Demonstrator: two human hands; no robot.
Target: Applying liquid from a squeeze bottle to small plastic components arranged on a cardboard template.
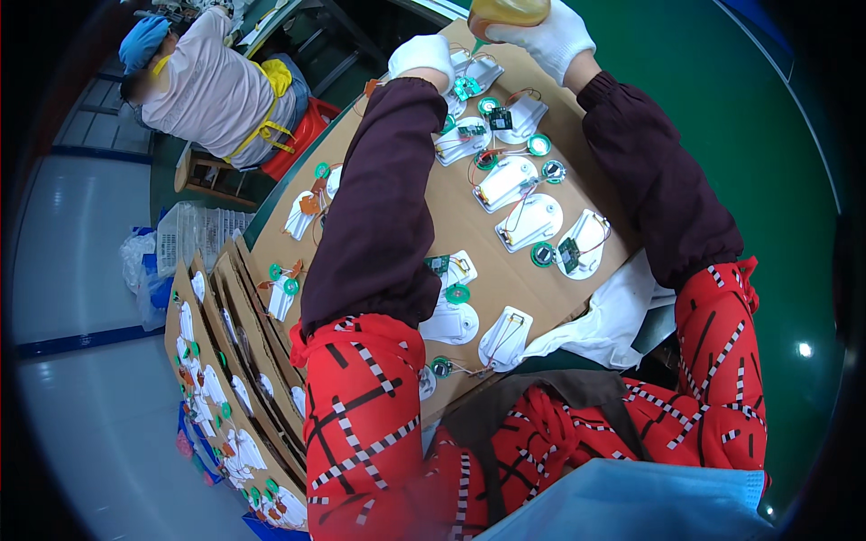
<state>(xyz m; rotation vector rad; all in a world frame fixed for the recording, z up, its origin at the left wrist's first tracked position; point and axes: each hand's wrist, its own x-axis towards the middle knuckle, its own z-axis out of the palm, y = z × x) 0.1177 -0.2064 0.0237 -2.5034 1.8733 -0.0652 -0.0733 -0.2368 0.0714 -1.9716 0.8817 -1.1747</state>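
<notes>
At the far end of the cardboard sheet (406, 243), my right hand (557, 41), in a white glove, is closed around an amber bottle (510, 13). The bottle is cut off by the top edge of the picture, and a green tip points down from it. My left hand (422, 56), gloved too, is beside a white plastic housing (485, 70) with a green circuit board (466, 87). Its fingers are hidden, so whether it grips anything does not show. Below both hands lie several more white housings (530, 222) with wires, boards and round green-rimmed parts (538, 145).
Stacked cardboard sheets (236, 338) bearing similar parts lean at the left. White cloth (604, 320) hangs over the near right edge. A person (216, 86) sits on a red stool (311, 126) at the far left, near a clear plastic crate (194, 234). Green floor (767, 225) borders the right side.
</notes>
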